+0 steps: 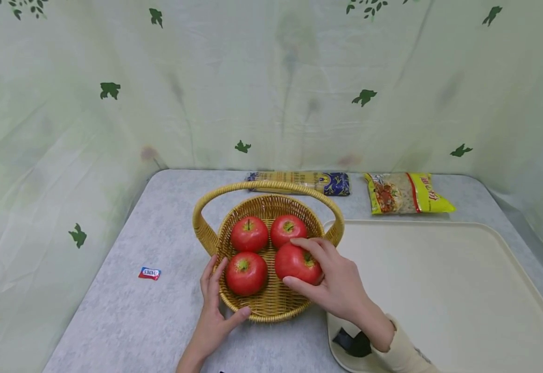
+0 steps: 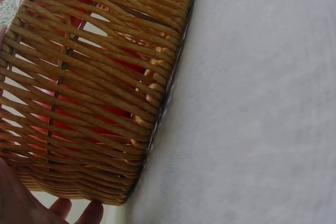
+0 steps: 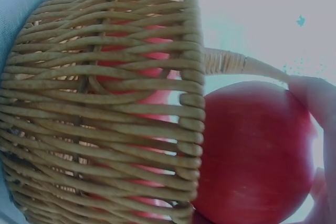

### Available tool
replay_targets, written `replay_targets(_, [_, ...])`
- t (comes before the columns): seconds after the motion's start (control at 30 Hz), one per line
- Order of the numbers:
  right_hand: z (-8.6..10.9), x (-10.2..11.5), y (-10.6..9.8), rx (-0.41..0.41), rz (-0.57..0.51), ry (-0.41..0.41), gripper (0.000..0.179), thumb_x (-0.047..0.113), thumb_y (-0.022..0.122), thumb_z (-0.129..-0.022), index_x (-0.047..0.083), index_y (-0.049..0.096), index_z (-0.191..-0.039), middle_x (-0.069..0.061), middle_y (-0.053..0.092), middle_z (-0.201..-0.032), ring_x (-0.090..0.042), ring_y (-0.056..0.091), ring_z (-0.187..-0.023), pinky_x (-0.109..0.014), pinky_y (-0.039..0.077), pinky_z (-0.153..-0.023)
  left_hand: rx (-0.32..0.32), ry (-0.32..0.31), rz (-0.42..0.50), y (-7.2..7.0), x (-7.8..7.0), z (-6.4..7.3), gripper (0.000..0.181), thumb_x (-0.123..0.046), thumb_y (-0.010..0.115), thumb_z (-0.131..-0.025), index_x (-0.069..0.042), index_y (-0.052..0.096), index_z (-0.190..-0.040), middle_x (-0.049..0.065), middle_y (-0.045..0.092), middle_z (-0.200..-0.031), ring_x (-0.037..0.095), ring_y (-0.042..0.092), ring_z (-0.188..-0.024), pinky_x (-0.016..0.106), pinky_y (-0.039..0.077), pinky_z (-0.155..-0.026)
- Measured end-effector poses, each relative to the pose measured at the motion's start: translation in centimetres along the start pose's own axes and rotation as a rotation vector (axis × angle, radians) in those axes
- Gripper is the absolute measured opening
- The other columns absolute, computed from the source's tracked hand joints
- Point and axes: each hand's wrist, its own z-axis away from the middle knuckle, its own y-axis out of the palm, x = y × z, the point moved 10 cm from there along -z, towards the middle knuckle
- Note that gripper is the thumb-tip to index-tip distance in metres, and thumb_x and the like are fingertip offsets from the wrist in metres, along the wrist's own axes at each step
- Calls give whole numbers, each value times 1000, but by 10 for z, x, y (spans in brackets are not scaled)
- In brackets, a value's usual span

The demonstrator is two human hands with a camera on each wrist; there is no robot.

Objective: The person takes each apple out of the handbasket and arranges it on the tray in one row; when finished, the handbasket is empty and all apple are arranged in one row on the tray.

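A round wicker basket [image 1: 276,311] with an arched handle [image 1: 271,185] stands on the table. Inside it are two apples [image 1: 249,233] [image 1: 288,230] at the back and one apple [image 1: 246,273] at the front left, all red. My right hand [image 1: 334,277] grips another red apple [image 1: 295,263] between thumb and fingers; the right wrist view shows this apple [image 3: 257,153] at rim height. Around the basket's front left side, my left hand [image 1: 215,305] holds the wall, thumb by the front rim and fingers near the handle's base.
A beige tray [image 1: 430,280] lies to the right, with a black object [image 1: 353,343] at its near left corner. Behind are a noodle packet [image 1: 299,182] and a yellow food bag [image 1: 406,194]. One small red-and-blue wrapped packet [image 1: 149,273] lies at the left.
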Motion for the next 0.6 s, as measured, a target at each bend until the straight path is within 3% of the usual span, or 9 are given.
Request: replay_targets(0.6, [19,-2,-50,-171,-147,-71,62,30,80,-75,23,54,-130,3,54,-123,-15,54,-105,-36,53,-72,6,-25,4,0,1,-1,99,-5,78,-74,-18,18,-152,-6,-6,-154,23,-5,-139,65,9,-99])
